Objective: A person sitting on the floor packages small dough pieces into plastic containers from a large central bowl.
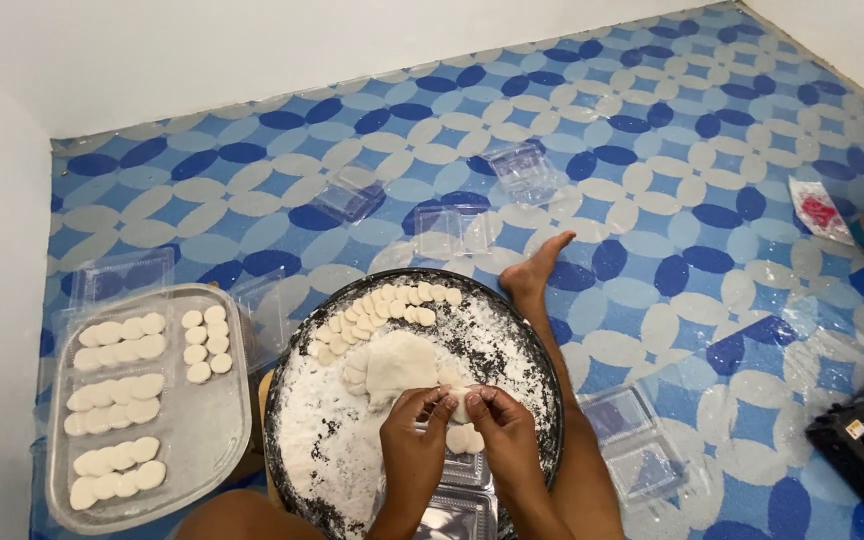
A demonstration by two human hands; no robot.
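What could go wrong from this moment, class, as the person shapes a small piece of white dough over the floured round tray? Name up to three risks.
1. The dough piece, pinched between the left hand and right hand, might tear or drop onto the finished pieces just below.
2. The round tray is thick with flour near its rim; a knock could spill it onto the patterned floor.
3. The bare foot lies close to the tray's edge and might nudge it.

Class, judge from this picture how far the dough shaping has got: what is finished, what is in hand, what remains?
Finished: rows of white discs on the clear tray, more along the floured pan. In hand: left hand and right hand pinch a small piece. Remaining: the dough lump and empty clear boxes.
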